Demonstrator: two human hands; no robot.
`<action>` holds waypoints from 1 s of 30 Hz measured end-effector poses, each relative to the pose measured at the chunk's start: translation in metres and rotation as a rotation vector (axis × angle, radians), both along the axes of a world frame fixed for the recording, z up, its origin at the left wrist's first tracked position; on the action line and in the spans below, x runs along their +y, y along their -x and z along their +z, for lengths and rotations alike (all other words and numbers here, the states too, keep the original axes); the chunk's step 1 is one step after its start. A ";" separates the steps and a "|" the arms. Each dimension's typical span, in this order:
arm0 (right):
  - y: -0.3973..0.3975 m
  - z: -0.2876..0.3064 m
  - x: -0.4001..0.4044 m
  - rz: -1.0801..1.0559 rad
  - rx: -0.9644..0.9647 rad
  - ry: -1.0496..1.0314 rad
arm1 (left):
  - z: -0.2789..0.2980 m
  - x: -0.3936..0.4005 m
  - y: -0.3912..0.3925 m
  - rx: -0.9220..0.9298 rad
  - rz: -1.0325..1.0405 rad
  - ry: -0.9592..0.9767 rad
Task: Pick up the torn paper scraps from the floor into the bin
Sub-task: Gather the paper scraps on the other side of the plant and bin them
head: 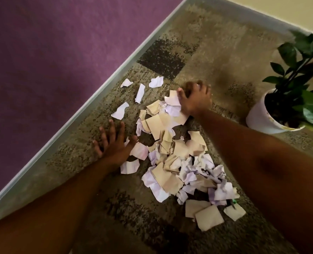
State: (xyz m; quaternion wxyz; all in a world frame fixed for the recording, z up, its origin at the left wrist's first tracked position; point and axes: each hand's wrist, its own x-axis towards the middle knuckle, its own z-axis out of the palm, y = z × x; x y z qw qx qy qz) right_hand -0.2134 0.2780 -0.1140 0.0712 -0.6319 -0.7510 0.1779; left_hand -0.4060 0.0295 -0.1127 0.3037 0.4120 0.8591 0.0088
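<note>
both hands [113, 143] flank the paper scraps [177, 158] near rug edge [104, 88].

Left hand [113, 143] flat on rug [216, 57]; right hand [194, 99] touches paper scraps [174, 154].

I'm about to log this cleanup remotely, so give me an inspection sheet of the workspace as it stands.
Surface: patterned rug, beside a purple floor.
Job's things: scraps, white and tan, heaped mid-rug; four white strays lie apart at the far side. No bin in view.
Clutter: potted plant at the rug's right edge.
Grippers: left hand flat, fingers spread, at the heap's left edge; right hand blurred, fingers curled over the heap's far end.
Cables: nothing seen.
Surroundings: cream wall beyond the rug.
</note>
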 end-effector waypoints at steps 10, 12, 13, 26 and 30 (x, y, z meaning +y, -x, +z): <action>-0.004 0.019 -0.078 0.296 0.154 -0.291 | 0.003 0.003 0.003 -0.062 -0.010 0.044; 0.012 0.025 -0.062 0.248 0.197 -0.318 | 0.004 0.004 0.003 -0.070 -0.006 0.052; 0.022 0.026 -0.049 0.249 0.212 -0.281 | 0.004 0.004 0.003 -0.075 -0.006 0.052; 0.042 0.024 -0.070 0.574 0.278 -0.182 | 0.007 0.004 0.005 -0.119 0.035 0.028; 0.093 0.029 -0.015 0.400 0.172 -0.152 | 0.004 0.007 0.002 -0.088 0.066 0.019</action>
